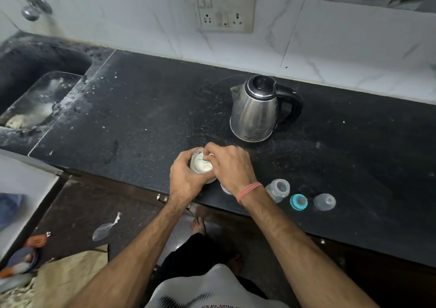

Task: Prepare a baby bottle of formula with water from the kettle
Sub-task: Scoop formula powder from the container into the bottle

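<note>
1. At the front edge of the black countertop (pixel 146 109), the left hand (pixel 186 178) curls round the side of an open formula jar (pixel 200 165) and steadies it; white powder fills the jar.
2. The right hand (pixel 230 166) reaches over the jar's mouth, its fingertips pinching a blue-green scoop (pixel 201 159) that lies in the powder. A red thread band (pixel 249 191) circles that wrist.
3. Just beside the right wrist, the open baby bottle (pixel 278 189) stands on the counter, with no top on it.
4. Next along to the right sits the teal collar with its teat (pixel 298 201), then the clear bottle cap (pixel 325 201), each apart from the others.
5. Farther back, the steel kettle (pixel 256 109) stands upright, lid closed, black handle to the right, well apart from the hands.
6. At the far left lies the sink (pixel 35 90), a tap (pixel 30 8) above it; a socket panel (pixel 224 13) is on the tiled wall.
</note>
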Demonstrator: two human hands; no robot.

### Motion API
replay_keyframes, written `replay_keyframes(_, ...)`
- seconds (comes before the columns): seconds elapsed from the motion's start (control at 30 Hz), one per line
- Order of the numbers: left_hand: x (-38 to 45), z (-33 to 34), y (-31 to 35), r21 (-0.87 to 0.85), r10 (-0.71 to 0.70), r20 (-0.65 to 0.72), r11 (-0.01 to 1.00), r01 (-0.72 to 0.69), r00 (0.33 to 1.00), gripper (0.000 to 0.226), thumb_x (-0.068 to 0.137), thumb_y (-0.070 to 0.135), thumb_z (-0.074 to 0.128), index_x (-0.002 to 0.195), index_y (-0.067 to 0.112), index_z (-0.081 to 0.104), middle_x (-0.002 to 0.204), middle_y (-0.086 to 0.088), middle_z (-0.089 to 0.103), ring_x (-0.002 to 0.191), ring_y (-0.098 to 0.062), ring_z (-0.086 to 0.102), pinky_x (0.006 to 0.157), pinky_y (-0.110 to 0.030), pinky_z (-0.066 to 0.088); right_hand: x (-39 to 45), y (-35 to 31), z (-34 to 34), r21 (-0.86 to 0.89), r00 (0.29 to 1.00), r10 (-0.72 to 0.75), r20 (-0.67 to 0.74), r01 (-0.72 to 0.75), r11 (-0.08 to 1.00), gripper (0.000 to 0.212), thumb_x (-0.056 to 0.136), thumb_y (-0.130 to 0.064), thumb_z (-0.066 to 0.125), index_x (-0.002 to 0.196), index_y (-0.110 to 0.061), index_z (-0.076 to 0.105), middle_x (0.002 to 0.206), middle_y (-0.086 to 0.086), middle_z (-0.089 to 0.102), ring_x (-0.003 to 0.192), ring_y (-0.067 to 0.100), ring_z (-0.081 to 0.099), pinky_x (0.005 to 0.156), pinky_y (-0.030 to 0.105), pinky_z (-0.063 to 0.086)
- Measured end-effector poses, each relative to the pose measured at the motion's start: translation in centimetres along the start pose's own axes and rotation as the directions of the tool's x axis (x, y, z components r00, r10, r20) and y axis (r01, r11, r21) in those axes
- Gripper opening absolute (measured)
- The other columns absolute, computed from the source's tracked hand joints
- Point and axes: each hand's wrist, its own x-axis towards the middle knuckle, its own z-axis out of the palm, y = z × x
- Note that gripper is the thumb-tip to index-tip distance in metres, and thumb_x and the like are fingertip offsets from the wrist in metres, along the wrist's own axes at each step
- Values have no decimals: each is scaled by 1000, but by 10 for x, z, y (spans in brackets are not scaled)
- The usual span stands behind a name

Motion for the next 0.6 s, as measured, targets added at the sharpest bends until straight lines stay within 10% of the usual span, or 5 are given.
replay_keyframes(0.2, -1, -1, 5, -8, 16, 2, 1000, -16, 1000, 68, 51, 54, 104, 108, 66, 69, 120, 14, 77, 109, -7, 77, 95, -43, 66, 11, -8, -3, -140, 984, 34, 175, -10, 990, 23, 93, -29, 84, 110, -28, 69, 99, 3, 80, 95, 36, 73, 85, 45, 53)
replay_keyframes(0.6, 0, 1, -3, 6, -34, 5, 999, 34, 999, 75, 59, 33, 107, 126, 36, 73, 122, 10, 79, 108, -7, 78, 93, -40, 67, 28, -18, 5, -224, 957, 117, 266, -57, 973, 14, 97, -18, 78, 110, -24, 77, 115, 9, 76, 109, 34, 73, 95, 44, 58)
